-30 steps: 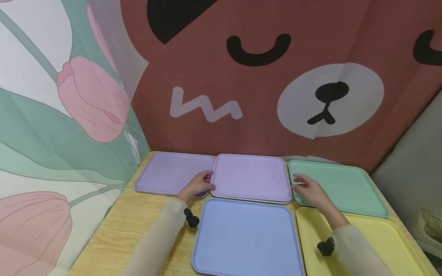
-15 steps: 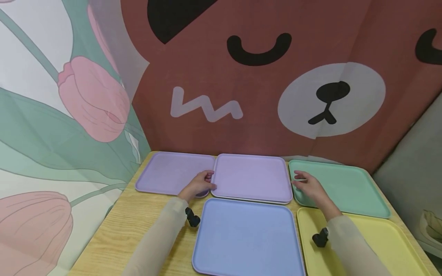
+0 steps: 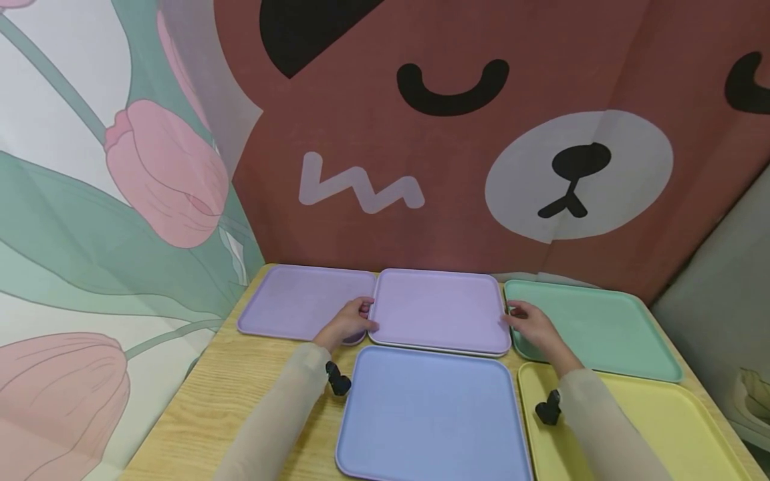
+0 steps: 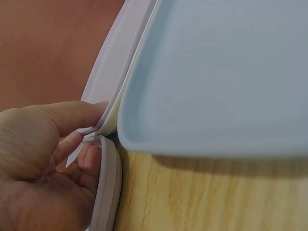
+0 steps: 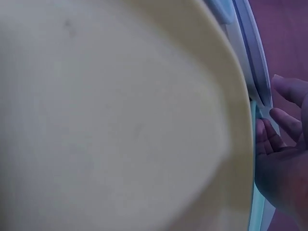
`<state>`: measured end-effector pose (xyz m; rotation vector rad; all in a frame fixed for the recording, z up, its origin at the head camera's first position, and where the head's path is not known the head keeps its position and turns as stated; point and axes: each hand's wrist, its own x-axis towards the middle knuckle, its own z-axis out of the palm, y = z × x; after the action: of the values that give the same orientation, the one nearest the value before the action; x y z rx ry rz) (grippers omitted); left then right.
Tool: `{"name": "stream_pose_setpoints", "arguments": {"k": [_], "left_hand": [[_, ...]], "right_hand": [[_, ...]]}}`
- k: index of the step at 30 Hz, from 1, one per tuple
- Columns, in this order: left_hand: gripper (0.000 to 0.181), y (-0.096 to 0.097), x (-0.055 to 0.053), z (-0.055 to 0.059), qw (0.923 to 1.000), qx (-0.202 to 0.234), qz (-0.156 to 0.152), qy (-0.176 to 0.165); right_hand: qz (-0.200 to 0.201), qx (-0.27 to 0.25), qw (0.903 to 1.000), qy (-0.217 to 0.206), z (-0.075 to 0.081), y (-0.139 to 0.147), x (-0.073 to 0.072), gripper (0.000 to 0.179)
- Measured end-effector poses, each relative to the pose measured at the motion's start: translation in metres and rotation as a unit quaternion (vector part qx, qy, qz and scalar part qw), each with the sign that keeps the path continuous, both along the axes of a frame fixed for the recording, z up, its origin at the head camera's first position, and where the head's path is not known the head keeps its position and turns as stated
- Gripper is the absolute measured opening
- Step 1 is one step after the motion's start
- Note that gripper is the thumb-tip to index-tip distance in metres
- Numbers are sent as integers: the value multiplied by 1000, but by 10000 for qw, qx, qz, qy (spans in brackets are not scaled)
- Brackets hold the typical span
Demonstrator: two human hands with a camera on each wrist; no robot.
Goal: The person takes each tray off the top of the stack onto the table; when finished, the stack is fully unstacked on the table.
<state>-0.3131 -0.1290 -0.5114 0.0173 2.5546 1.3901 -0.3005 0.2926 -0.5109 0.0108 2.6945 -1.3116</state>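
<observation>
At the back middle of the table lies a lilac tray [image 3: 439, 308], with a pale rim showing beneath its front edge. My left hand [image 3: 347, 323] pinches its left edge; the left wrist view has the thumb over the lilac rim [image 4: 113, 67] and a fingertip below it. Across from it, my right hand [image 3: 534, 326] reaches the tray's right edge in the head view. The right wrist view shows that hand [image 5: 288, 159] with thumb and forefinger spread beside the rim, other fingers by the mint tray [image 5: 257, 211]. Whether the right fingertips press the rim, I cannot tell.
Left of it lies a purple tray [image 3: 295, 300]; a mint tray [image 3: 595, 327] lies to the right. In front are a blue tray [image 3: 433, 414] and a yellow tray [image 3: 668, 421]. The wooden table [image 3: 204, 407] ends against a bear-printed wall covering [image 3: 445, 227].
My right hand has moved left, from over the mint tray's left side to the lilac tray's right edge. My left hand stays at the left edge, and the trays lie as before.
</observation>
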Motion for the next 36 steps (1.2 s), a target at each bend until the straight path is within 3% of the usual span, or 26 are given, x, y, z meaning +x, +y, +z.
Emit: {"name": "stream_pose_setpoints", "arguments": {"k": [7,17,22,28,36], "left_hand": [[69,4,0,2,9999,-34,24,124],[67,14,0,3,9989,-47,463,39],[70,14,2,5,9986,-6,522,68],[70,15,3,7,9980,221,566,193],[70,18,7,10,9931,698,908,254]], "right_hand": [[68,115,9997,-209,-1,-2,-3,62],[74,-77,9993,-355,-3,1,-4,68],[121,-190,9992,-331,-6,2,-4,67],[226,-257,9992,-209,-9,3,-4,66],[276,-124,9995,-71,-10,0,-2,68]]}}
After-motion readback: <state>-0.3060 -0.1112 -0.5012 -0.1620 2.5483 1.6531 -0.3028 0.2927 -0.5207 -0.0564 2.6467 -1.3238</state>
